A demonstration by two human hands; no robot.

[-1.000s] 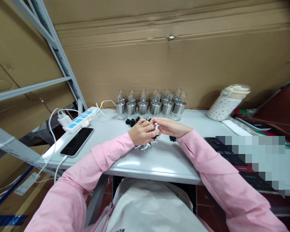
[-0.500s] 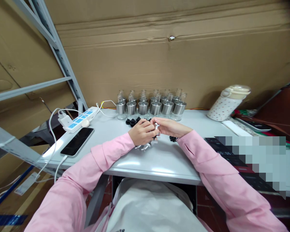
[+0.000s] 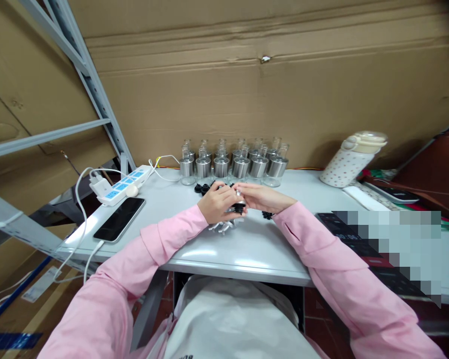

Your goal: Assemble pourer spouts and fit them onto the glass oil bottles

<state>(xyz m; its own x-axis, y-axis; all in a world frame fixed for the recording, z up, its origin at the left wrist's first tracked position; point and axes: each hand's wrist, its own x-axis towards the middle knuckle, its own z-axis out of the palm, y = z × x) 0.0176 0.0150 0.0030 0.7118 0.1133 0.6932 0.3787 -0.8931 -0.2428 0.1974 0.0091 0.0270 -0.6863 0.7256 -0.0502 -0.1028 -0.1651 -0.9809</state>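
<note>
Over the middle of the desk, my left hand [image 3: 218,203] and my right hand [image 3: 265,197] meet, both closed on a small stopper [image 3: 240,206] with a black ribbed base and a silvery metal top. My fingers partly cover its upper end. Just below the hands lie several silver metal spouts [image 3: 222,228]. Black stopper pieces [image 3: 202,189] sit behind my left hand, partly hidden by it. Small black parts [image 3: 267,215] lie beside my right wrist.
Glass bottles with steel sleeves [image 3: 221,166] stand in rows at the back. On the left are a power strip [image 3: 129,184] and a phone [image 3: 119,219]. To the right are a dotted drinking bottle [image 3: 346,162] and a dark device with a digital display [image 3: 336,227].
The stopper has turned in my hands, so its black base now shows below my fingers. My left hand has shifted only slightly; the other things look unmoved.
</note>
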